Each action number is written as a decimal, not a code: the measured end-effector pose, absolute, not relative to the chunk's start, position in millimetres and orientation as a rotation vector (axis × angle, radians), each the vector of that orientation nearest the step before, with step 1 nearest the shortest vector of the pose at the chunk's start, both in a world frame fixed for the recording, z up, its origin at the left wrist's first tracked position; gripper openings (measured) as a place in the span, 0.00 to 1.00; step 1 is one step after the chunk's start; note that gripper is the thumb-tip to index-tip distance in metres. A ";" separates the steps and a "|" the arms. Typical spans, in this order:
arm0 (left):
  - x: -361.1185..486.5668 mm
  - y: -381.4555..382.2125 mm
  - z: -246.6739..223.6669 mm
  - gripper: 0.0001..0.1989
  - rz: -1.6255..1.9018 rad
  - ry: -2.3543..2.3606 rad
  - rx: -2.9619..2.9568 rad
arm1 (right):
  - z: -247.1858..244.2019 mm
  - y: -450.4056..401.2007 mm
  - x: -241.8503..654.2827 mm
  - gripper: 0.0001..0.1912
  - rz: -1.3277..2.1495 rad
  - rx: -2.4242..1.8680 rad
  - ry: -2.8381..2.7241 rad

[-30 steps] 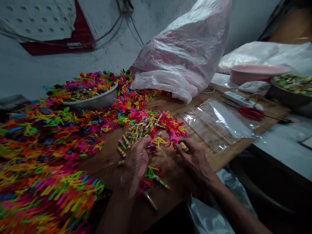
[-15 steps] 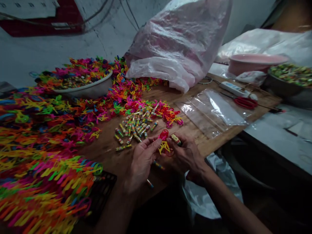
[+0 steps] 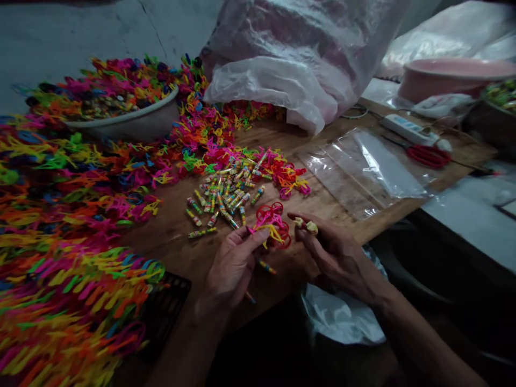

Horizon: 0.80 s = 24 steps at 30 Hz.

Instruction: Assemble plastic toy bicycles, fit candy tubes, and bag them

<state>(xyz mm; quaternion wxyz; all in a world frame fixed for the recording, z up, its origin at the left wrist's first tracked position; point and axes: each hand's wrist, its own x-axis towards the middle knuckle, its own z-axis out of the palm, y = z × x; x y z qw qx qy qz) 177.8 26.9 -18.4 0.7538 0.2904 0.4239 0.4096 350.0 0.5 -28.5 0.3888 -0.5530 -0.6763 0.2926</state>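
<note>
R hand drew off from L hand, holding pale-ended tubes; L pinched plastic toy bikes b/w them: prob. light, bendy, best held mid-frame.

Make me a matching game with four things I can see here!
Things
1. left fingers
2. power strip
3. flat plastic bags
4. grey-white basin

Clues
A. heaped with colourful plastic bits
B. see-through, lying on the wooden table
C. holding pink and yellow plastic pieces
D. white and pale blue

Right pairs
1-C
2-D
3-B
4-A
</note>
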 end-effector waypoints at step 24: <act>161.8 -1.6 -21.7 0.06 0.664 0.678 0.648 | -28.9 -16.3 343.0 0.06 1.009 -1.073 -1.577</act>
